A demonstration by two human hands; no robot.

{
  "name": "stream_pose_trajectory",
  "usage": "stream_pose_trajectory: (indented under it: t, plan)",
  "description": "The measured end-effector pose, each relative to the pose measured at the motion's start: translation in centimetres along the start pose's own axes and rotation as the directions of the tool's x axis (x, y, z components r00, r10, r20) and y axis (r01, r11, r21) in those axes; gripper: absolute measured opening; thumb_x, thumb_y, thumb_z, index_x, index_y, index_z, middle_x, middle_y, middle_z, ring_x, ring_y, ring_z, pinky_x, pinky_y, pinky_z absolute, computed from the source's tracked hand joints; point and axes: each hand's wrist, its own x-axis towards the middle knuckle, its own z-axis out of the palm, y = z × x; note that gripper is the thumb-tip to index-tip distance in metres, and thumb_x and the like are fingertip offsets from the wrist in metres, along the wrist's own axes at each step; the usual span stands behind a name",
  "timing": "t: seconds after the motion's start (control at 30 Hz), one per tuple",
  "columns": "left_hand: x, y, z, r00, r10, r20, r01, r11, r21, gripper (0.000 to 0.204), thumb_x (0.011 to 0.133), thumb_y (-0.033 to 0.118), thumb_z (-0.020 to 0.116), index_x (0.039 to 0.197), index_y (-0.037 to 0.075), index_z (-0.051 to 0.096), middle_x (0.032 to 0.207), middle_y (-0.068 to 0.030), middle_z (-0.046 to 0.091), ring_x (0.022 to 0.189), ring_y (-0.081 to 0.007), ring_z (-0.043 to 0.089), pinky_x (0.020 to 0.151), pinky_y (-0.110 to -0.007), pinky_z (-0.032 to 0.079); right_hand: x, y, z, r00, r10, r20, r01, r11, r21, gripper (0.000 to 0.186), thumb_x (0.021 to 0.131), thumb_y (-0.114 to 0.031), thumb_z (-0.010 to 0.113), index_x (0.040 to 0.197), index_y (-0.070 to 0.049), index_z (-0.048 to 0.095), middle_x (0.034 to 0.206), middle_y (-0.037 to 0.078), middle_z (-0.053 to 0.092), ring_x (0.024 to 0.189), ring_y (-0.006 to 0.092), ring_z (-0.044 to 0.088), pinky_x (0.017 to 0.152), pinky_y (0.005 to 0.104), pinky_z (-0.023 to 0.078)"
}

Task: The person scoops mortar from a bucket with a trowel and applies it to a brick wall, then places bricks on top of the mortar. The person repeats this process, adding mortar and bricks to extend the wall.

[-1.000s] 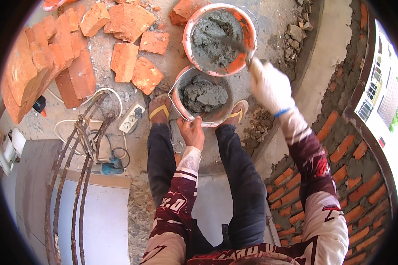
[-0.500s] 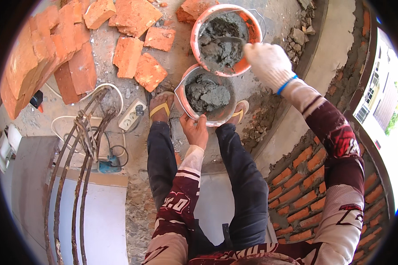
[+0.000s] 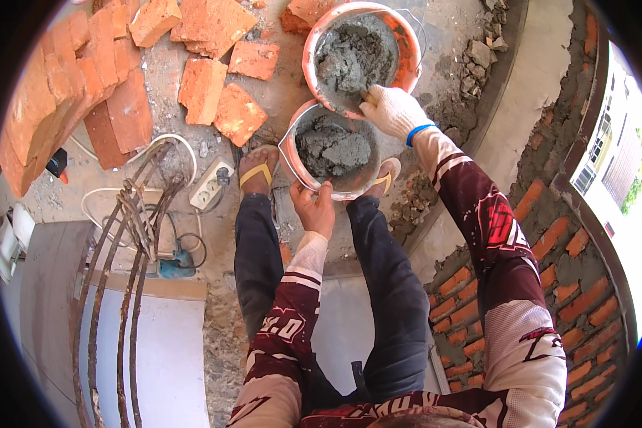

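Observation:
Two orange buckets of grey mortar stand between and beyond my sandalled feet, the nearer bucket and the farther one. My bare left hand grips the near rim of the nearer bucket, thumb up against it. My right hand, in a white knit glove with a blue band at the wrist, is closed on the trowel at the farther bucket's front edge. The trowel's blade is hard to make out in the mortar.
Stacked bricks and loose bricks lie left and ahead. A power strip, cables, blue power tool and bundled sticks are at lower left. Right are rubble, a curved ledge and mortared brickwork.
My right hand has moved left and inward, lower over the farther bucket's front edge, and the trowel blade now shows less. My left hand stays on the nearer bucket.

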Motion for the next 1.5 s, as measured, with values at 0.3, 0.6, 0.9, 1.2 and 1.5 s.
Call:
stream_pose_trajectory:
  t: [0.3,0.6,0.9,1.2,1.5]
  plan:
    - [0.2,-0.9,-0.1,1.000,0.013,-0.010,-0.013,1.000,0.022,0.026,0.096,0.019,0.070,0.095,-0.007,0.068,0.131,-0.0098,0.046,0.116,-0.0197,0.054,0.100,-0.035,0.043,-0.9,2.4,0.5,0.989,-0.069,-0.129,0.111,0.931,0.348,0.036,0.093,-0.036,0.067,0.106,-0.003,0.069,0.095,0.022,0.072,0.093,0.0446,0.070,0.083,0.0496,0.055]
    - [0.5,-2.6,0.2,0.998,0.019,-0.057,-0.026,0.990,-0.137,0.019,0.094,0.011,0.072,0.097,-0.006,0.065,0.128,-0.0067,0.046,0.107,-0.0151,0.057,0.093,-0.032,0.046,-10.3,2.5,1.3,0.898,-0.226,-0.377,0.241,0.970,-0.005,0.035,0.089,-0.021,0.071,0.123,-0.015,0.066,0.083,0.012,0.066,0.076,0.0360,0.069,0.067,0.0442,0.056]
    - [0.1,-3.3,-0.8,0.996,-0.035,-0.087,0.015,0.976,-0.219,0.018,0.088,0.010,0.069,0.097,-0.006,0.066,0.127,-0.0084,0.049,0.112,-0.0196,0.055,0.096,-0.035,0.045,-15.4,-0.2,0.9,0.853,-0.080,-0.516,0.168,0.978,0.125,0.037,0.083,-0.010,0.073,0.119,-0.008,0.065,0.095,0.015,0.068,0.085,0.0365,0.071,0.075,0.0442,0.058]
    - [0.4,-5.0,-1.2,0.993,0.046,-0.107,-0.069,0.973,-0.222,0.027,0.087,0.001,0.073,0.114,-0.003,0.066,0.121,-0.0046,0.058,0.107,-0.0174,0.063,0.094,-0.031,0.048,2.2,-1.3,-15.5,0.806,-0.265,-0.529,0.354,0.932,0.072,0.017,0.088,-0.018,0.072,0.095,-0.008,0.060,0.096,0.010,0.072,0.083,0.0318,0.066,0.079,0.0425,0.054]
    - [0.0,-3.8,0.0,0.997,0.000,-0.072,-0.008,0.994,-0.107,0.041,0.088,0.012,0.078,0.122,-0.007,0.067,0.150,-0.0162,0.046,0.131,-0.0269,0.054,0.106,-0.037,0.045,0.1,-3.1,-20.3,0.942,-0.222,-0.254,0.276,0.940,0.202,0.035,0.088,-0.026,0.073,0.112,-0.002,0.067,0.091,0.016,0.071,0.086,0.0256,0.072,0.082,0.0402,0.058]
